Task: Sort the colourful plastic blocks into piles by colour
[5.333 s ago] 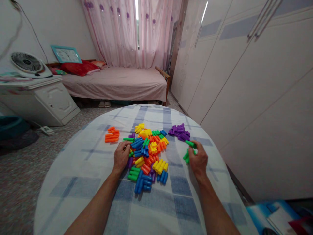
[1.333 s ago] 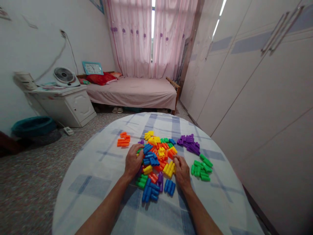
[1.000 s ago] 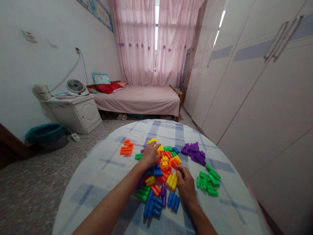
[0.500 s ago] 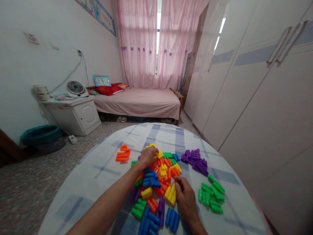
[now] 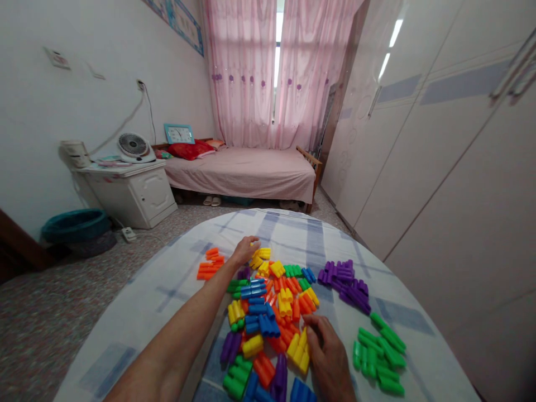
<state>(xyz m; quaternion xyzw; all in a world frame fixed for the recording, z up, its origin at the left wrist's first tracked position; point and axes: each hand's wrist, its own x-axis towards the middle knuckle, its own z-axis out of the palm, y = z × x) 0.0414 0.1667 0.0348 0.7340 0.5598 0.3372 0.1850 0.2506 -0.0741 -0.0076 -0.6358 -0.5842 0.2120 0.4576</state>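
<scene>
Bullet-shaped plastic building blocks in several colours lie in a mixed pile on the table. My left hand [image 5: 245, 251] is at the far side of the pile, fingers closed, with a sliver of yellow block [image 5: 252, 244] at the fingertips. Just right of it sits a group of yellow blocks [image 5: 262, 255]. My right hand [image 5: 329, 354] is at the near right of the pile, its fingers curled and thumb against a yellow block [image 5: 298, 353]. Blue blocks [image 5: 268, 325] and orange blocks [image 5: 286, 335] lie between the hands.
Sorted groups surround the pile: orange blocks [image 5: 210, 271] at left, purple blocks [image 5: 345, 282] at right, green blocks [image 5: 381, 354] at near right. A checked cloth covers the round table [image 5: 167, 290]. Beyond stand a bed [image 5: 247, 173], a white cabinet [image 5: 153, 195] and a wardrobe [image 5: 439, 195].
My left hand has moved left and away from me, off the pile's top, uncovering yellow blocks. My right hand stays by the same yellow block. The whole view has shifted slightly.
</scene>
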